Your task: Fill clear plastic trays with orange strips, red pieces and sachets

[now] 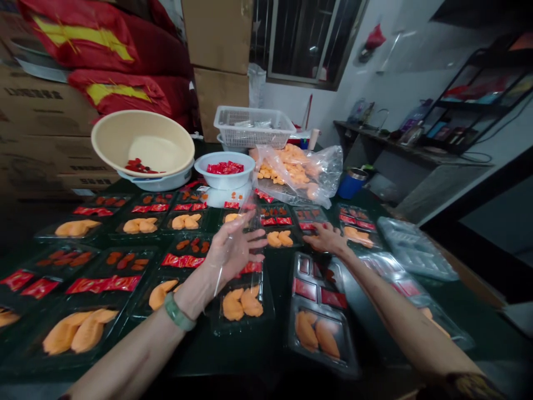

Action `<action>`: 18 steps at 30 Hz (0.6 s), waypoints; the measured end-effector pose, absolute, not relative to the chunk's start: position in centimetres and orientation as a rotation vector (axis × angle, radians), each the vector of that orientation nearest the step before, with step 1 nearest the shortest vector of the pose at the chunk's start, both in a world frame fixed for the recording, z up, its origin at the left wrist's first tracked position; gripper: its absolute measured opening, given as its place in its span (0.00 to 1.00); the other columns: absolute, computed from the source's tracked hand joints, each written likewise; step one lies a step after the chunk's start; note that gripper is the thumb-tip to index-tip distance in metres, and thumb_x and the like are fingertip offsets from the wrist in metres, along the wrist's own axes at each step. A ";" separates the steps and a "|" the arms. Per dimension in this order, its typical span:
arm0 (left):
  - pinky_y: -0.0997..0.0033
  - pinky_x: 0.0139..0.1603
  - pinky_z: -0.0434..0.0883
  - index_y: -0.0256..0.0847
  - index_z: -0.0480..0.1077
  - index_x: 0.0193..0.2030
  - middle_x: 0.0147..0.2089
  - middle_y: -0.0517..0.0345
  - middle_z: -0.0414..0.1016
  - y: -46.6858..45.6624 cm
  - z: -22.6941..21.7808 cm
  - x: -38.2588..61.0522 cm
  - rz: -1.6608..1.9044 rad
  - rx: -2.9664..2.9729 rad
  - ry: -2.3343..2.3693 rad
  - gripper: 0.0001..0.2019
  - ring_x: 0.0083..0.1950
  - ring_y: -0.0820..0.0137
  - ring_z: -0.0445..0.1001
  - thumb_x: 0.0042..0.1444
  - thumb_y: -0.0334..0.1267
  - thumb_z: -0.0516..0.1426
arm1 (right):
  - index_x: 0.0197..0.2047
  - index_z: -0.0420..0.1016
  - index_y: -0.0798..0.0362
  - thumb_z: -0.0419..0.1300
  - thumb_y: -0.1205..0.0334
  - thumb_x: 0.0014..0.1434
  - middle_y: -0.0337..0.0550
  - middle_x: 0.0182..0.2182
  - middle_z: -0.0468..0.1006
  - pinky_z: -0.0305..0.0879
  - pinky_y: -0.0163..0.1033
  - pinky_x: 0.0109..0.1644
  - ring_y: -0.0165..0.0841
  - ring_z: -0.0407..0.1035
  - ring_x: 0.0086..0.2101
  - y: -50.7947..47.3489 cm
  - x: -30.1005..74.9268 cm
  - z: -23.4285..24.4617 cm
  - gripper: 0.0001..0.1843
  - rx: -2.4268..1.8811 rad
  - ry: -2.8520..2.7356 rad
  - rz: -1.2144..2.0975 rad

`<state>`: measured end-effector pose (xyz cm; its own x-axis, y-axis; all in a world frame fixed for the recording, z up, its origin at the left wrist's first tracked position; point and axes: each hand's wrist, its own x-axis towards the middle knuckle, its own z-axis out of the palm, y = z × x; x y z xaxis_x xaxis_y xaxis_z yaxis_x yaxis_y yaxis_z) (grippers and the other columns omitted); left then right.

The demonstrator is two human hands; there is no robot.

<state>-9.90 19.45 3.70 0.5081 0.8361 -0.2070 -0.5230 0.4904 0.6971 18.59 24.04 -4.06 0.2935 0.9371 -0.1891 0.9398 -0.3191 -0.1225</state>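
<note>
Black compartment trays cover the dark green table, each holding orange dried fruit pieces, small dark-red pieces and red sachets. My left hand (233, 250) is raised with fingers spread above a tray of orange pieces (242, 304). A thin clear plastic edge shows by that wrist, and I cannot tell if the hand holds it. My right hand (327, 239) reaches across, fingertips just past a tray (320, 314) and close to another tray's orange pieces (278, 239). Clear plastic tray lids (416, 250) lie stacked to the right of my right forearm.
A beige basin (141, 139) with red pieces sits in a white one at the back, by a white bowl of red sachets (225, 169). Behind stand a white crate (254, 128), a clear bag of orange pieces (295, 172) and a blue cup (352, 183). Cardboard boxes (41, 105) rise left.
</note>
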 end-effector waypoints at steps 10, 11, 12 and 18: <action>0.74 0.16 0.63 0.42 0.61 0.56 0.21 0.63 0.66 18.5 3.7 -6.6 1.012 0.626 0.550 0.32 0.18 0.70 0.67 0.43 0.51 0.56 | 0.30 0.65 0.53 0.55 0.46 0.53 0.40 0.21 0.72 0.63 0.35 0.23 0.32 0.69 0.21 17.1 6.1 5.3 0.17 1.961 2.701 -1.948; 0.75 0.13 0.60 0.40 0.61 0.56 0.18 0.65 0.63 18.0 3.8 -6.2 1.015 0.644 0.553 0.33 0.13 0.72 0.62 0.44 0.52 0.55 | 0.27 0.63 0.53 0.57 0.46 0.52 0.36 0.17 0.69 0.60 0.33 0.19 0.29 0.65 0.17 16.5 4.9 5.6 0.18 1.781 2.626 -2.252; 0.76 0.10 0.57 0.38 0.61 0.57 0.15 0.66 0.61 17.5 3.9 -6.0 1.008 0.651 0.567 0.34 0.11 0.73 0.59 0.45 0.55 0.54 | 0.25 0.61 0.52 0.58 0.46 0.51 0.33 0.14 0.67 0.57 0.31 0.16 0.27 0.63 0.14 16.0 4.1 5.6 0.18 1.660 2.545 -2.472; 0.77 0.08 0.57 0.43 0.57 0.60 0.12 0.69 0.58 15.4 4.4 -5.8 0.904 0.623 0.656 0.39 0.09 0.73 0.58 0.46 0.66 0.49 | 0.24 0.61 0.54 0.62 0.50 0.49 0.30 0.14 0.66 0.57 0.28 0.14 0.23 0.60 0.12 14.4 4.1 4.9 0.18 1.548 2.197 -2.909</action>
